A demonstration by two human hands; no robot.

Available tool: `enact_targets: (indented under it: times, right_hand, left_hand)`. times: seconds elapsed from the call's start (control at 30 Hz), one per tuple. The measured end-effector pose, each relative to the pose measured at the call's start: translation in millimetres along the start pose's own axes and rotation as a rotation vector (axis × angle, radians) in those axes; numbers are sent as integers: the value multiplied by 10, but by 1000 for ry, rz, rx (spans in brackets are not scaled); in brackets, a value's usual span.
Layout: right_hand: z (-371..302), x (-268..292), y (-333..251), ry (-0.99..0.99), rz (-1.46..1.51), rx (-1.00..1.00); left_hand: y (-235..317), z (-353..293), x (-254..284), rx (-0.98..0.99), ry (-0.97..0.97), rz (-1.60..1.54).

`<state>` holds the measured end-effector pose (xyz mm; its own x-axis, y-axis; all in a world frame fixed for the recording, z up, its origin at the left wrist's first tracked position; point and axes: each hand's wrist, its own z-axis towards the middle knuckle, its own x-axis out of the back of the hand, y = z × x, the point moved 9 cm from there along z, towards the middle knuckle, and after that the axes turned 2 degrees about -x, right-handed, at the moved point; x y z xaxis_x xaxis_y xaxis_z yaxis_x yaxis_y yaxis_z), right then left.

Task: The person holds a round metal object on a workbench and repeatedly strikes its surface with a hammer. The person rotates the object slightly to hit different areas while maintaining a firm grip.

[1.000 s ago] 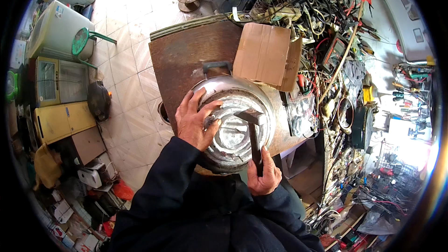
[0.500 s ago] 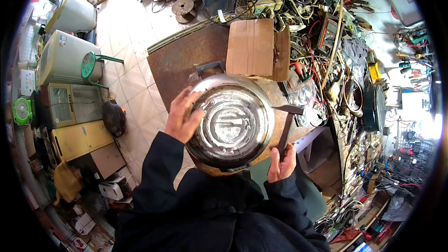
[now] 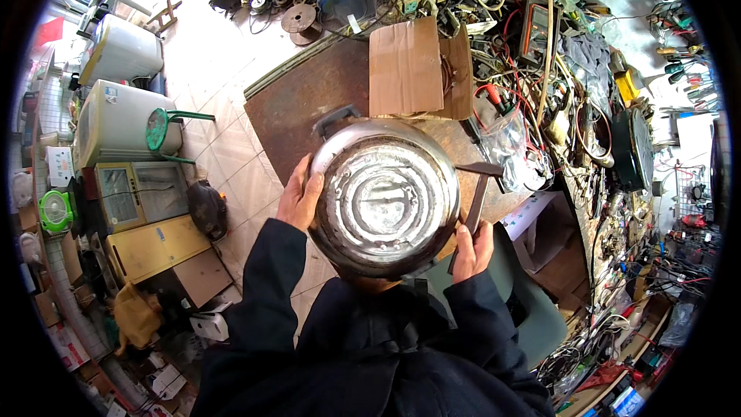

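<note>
A round metal pot (image 3: pixel 351 185) sits at the bench's near edge, its scuffed, ringed face turned up. Behind its upper left rim, a dark loop handle (image 3: pixel 337 117) sticks out. My left hand (image 3: pixel 299 197) grips the pot's left side, thumb on the rim and fingers along the wall. In my right hand (image 3: pixel 472 251) is a hammer (image 3: pixel 477 199), held by its handle, with the dark head pointing away from me just right of the pot. My right fingertips are close to the pot's rim; whether they touch it I cannot tell.
An opened cardboard box (image 3: pixel 405 68) stands behind the pot on the brown bench (image 3: pixel 297 96). Tangled cables and tools (image 3: pixel 502 38) heap along the back and right. A green-grey chair (image 3: pixel 532 324) is by my right arm. A green stool (image 3: pixel 158 130) stands on the floor at left.
My left hand has moved from the pot's upturned face to its left side and grips it. My right hand and the hammer have come closer to the pot. The whole view has shifted slightly.
</note>
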<state>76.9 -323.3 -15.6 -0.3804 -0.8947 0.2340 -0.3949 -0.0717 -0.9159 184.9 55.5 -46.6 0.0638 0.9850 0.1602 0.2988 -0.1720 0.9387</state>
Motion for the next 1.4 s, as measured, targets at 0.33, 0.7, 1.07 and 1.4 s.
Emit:
enact_targets:
  times: [0.33, 0.7, 1.07, 1.4]
  right_hand:
    - [1032, -129, -442, -217, -36, 104]
    - [1354, -946, -582, -456, -144, 180]
    - [102, -4, -1279, 41, -127, 266]
    - [-2063, -47, -917, 212, -359, 90]
  left_hand:
    - [-337, -1510, -648, 494, 23, -388]
    - [-642, -2151, -1058, 781, -229, -463]
    - [627, -1418, -535, -278, 54, 825]
    - [681, -713, -1142, -737, -502, 654]
